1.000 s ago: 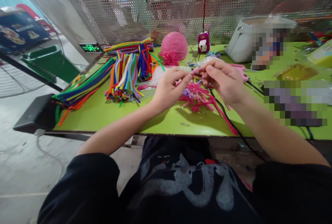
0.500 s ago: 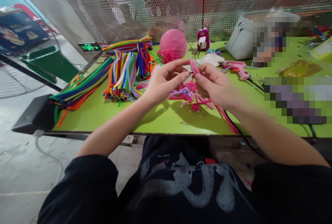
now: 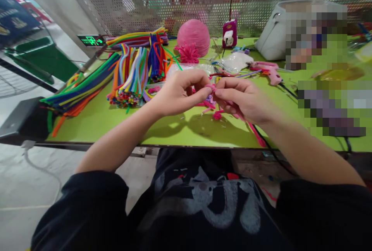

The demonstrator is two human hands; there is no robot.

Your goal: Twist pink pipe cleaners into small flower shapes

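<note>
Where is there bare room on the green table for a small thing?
Bare table shows between the pipe-cleaner bundles and left forearm, and along the front edge, left of the long pink stem. Crowded: around and behind the left hand and right hand, with pink pieces and the glue gun.

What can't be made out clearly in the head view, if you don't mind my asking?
All in the head view:
Pink piece: full shape hidden by the left hand and right hand.
Long pink stem: far end hidden by the right hand.
Pail: right part masked by pixel blocks.
Blue box: cut off by the left edge.
</note>
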